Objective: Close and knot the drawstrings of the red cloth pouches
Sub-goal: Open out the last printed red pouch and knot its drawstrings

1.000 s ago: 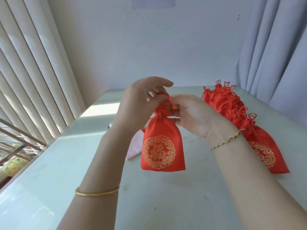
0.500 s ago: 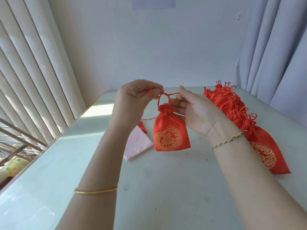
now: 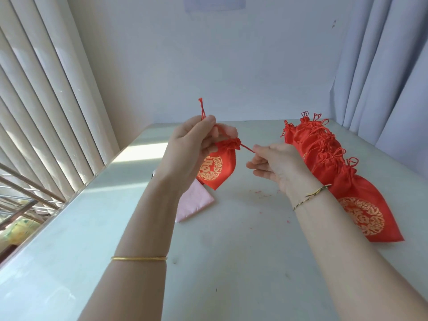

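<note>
Pinches on the drawstring (image 3: 247, 148) from left hand (image 3: 188, 150) and right hand (image 3: 276, 164) — red pouch (image 3: 218, 169) half-hidden behind left.

Red pouch (image 3: 216, 165), gold emblem; pink cloth (image 3: 194, 203)

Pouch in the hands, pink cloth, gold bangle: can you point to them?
Pouch (image 3: 212, 168): head view, on its gold print.
Pink cloth (image 3: 198, 202): head view, on its bare middle.
Gold bangle (image 3: 139, 258): head view, on the band's middle.
</note>
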